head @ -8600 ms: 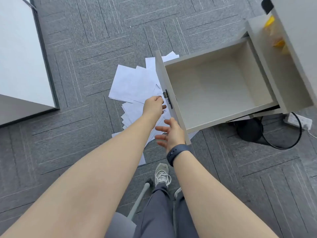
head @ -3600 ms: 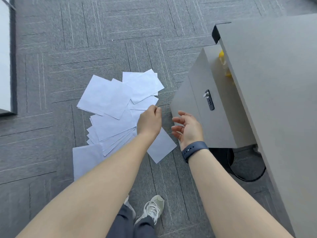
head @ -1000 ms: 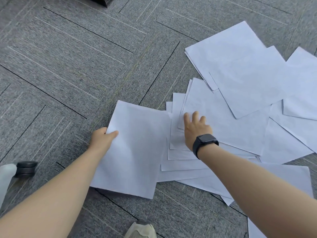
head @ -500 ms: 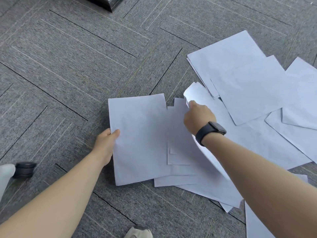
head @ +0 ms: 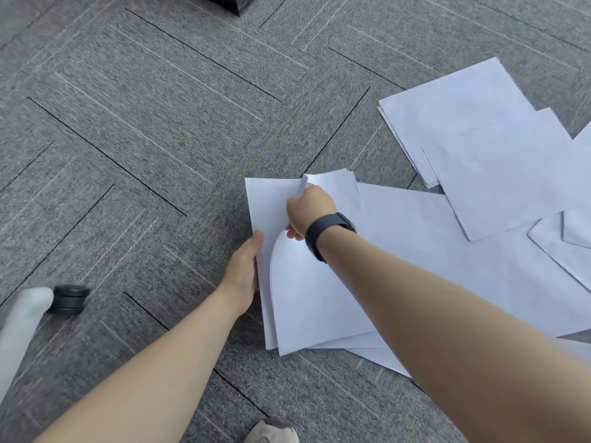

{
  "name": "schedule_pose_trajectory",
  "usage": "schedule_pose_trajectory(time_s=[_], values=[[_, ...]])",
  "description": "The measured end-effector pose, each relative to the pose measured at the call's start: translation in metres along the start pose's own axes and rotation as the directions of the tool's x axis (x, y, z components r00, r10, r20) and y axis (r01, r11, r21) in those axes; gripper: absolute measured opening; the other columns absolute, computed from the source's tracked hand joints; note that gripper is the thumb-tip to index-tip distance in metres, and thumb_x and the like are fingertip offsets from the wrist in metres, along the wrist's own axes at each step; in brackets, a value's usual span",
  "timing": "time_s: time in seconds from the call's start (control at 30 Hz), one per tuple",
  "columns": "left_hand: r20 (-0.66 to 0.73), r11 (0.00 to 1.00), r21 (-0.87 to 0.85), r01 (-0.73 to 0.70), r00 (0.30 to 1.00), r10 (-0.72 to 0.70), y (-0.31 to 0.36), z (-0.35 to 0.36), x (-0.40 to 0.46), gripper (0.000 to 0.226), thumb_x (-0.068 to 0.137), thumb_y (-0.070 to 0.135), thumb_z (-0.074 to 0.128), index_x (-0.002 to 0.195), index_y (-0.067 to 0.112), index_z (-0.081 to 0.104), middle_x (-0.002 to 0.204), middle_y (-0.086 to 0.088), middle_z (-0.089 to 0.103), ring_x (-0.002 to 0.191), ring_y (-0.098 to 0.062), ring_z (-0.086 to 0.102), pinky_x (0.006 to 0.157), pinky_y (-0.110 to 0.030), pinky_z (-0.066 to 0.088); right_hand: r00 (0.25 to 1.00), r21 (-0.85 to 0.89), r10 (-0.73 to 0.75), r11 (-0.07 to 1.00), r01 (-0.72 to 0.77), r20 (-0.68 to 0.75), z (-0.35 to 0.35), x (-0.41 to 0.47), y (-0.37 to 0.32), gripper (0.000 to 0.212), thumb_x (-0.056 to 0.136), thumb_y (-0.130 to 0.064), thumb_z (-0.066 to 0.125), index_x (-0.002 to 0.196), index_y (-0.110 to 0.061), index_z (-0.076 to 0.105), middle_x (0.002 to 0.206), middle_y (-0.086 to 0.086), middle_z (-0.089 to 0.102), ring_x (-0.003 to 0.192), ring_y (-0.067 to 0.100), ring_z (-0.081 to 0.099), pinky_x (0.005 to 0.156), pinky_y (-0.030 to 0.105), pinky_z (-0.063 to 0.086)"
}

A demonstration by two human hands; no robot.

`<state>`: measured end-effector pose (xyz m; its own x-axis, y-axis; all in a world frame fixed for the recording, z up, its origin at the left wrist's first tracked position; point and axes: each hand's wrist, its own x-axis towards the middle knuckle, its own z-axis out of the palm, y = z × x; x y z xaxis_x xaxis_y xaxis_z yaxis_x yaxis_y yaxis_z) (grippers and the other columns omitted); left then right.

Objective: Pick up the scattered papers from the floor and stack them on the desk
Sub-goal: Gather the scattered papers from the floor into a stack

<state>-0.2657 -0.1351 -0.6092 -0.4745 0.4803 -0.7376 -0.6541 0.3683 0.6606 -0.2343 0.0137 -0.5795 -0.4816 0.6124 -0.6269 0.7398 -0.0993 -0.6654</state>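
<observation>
Since half a second ago, several sheets (head: 307,302) have been gathered at frame centre on the carpet (head: 144,129), pinched by the right hand (head: 308,209); the left hand (head: 244,266), fingers extended, steadies their edge.

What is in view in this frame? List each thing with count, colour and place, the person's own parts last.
gathered papers: several, white, on the carpet between both hands
loose papers: several, white, overlapping at right
carpet: one, grey, whole floor
chair leg: one, white, lower left
wheel: one, black, at the leg's end
dark object: one, black, top edge
shoe: one, pale, bottom edge
watch: one, black, right wrist
left hand: bracing the pile's edge
right hand: gripping a curled sheet
</observation>
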Motion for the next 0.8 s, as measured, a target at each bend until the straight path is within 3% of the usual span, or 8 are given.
schedule_pose_trajectory(time_s=[0.1,0.2,0.3,0.37,0.43,0.53,0.63,0.8], values=[[0.047,0.995,0.067,-0.075,0.996,0.071,-0.003,0.002,0.0,0.039,0.083,0.026,0.071,0.12,0.017,0.063,0.113,-0.006,0.072,0.099,-0.02,0.069,0.085,-0.035,0.054,1.0,-0.023,-0.02,1.0,0.02,0.018,0.015,0.004,0.001,0.029,0.086,-0.017,0.039,0.111,-0.008,0.051,0.095,0.016,0.07,0.077,0.033,0.071,0.073,0.043,0.059],[-0.097,0.964,0.246,-0.097,0.988,0.124,-0.003,0.005,-0.001,0.028,0.085,-0.002,0.06,0.107,0.014,0.064,0.094,-0.005,0.071,0.081,-0.021,0.065,0.066,-0.027,0.053,0.996,0.033,-0.041,0.999,0.038,0.085,0.021,-0.001,0.005,0.042,0.09,-0.033,0.044,0.125,-0.01,0.047,0.087,0.008,0.074,0.079,0.025,0.069,0.076,0.038,0.055],[-0.206,0.935,0.338,-0.104,0.962,0.181,-0.001,0.0,0.005,0.022,0.081,-0.002,0.058,0.096,0.012,0.067,0.087,-0.005,0.07,0.074,-0.021,0.062,0.061,-0.027,0.049,0.994,0.031,-0.039,0.999,0.036,0.098,0.011,-0.005,0.01,0.061,0.086,-0.052,0.047,0.136,-0.017,0.045,0.099,0.006,0.073,0.094,0.028,0.068,0.09,0.044,0.052],[-0.247,0.938,0.332,-0.099,0.951,0.188,0.002,-0.007,0.011,0.023,0.076,0.001,0.061,0.095,0.011,0.068,0.09,-0.006,0.07,0.077,-0.021,0.062,0.064,-0.028,0.049,0.992,-0.129,-0.111,0.984,0.119,0.067,-0.008,-0.003,0.019,0.045,0.085,-0.044,0.05,0.122,-0.019,0.058,0.108,0.008,0.071,0.099,0.031,0.066,0.09,0.042,0.052],[-0.281,0.927,0.365,-0.09,0.938,0.202,0.006,-0.016,0.015,0.024,0.076,0.002,0.062,0.097,0.012,0.068,0.094,-0.008,0.07,0.081,-0.021,0.063,0.069,-0.029,0.05,0.983,-0.389,-0.167,0.903,0.181,0.071,-0.034,-0.005,0.034,0.03,0.084,-0.036,0.05,0.109,-0.025,0.063,0.107,0.003,0.07,0.098,0.029,0.064,0.085,0.035,0.052],[-0.333,0.925,0.373,-0.075,0.919,0.209,0.01,-0.03,0.019,0.025,0.08,-0.003,0.06,0.1,0.011,0.066,0.099,-0.011,0.068,0.088,-0.023,0.063,0.077,-0.035,0.051,0.965,-0.718,-0.216,0.648,0.255,0.149,-0.066,-0.018,0.065,0.031,0.085,-0.036,0.05,0.114,-0.029,0.059,0.115,-0.001,0.063,0.106,0.026,0.058,0.079,0.033,0.047],[-0.379,0.936,0.345,-0.064,0.903,0.202,0.009,-0.041,0.018,0.026,0.081,-0.003,0.059,0.103,0.008,0.066,0.103,-0.013,0.067,0.093,-0.026,0.064,0.082,-0.041,0.052,0.93,-0.832,-0.281,0.435,0.343,0.237,-0.075,-0.032,0.091,0.04,0.084,-0.036,0.055,0.122,-0.021,0.052,0.124,0.003,0.051,0.113,0.028,0.047,0.072,0.037,0.048],[-0.393,0.949,0.309,-0.066,0.899,0.191,0.007,-0.051,0.015,0.031,0.082,-0.003,0.059,0.107,0.014,0.065,0.108,-0.012,0.068,0.094,-0.026,0.063,0.088,-0.044,0.052,0.93,-0.888,-0.213,0.296,0.353,0.299,-0.077,-0.046,0.113,0.067,0.075,-0.048,0.063,0.131,-0.023,0.036,0.141,0.006,0.032,0.115,0.033,0.043,0.072,0.039,0.051]])
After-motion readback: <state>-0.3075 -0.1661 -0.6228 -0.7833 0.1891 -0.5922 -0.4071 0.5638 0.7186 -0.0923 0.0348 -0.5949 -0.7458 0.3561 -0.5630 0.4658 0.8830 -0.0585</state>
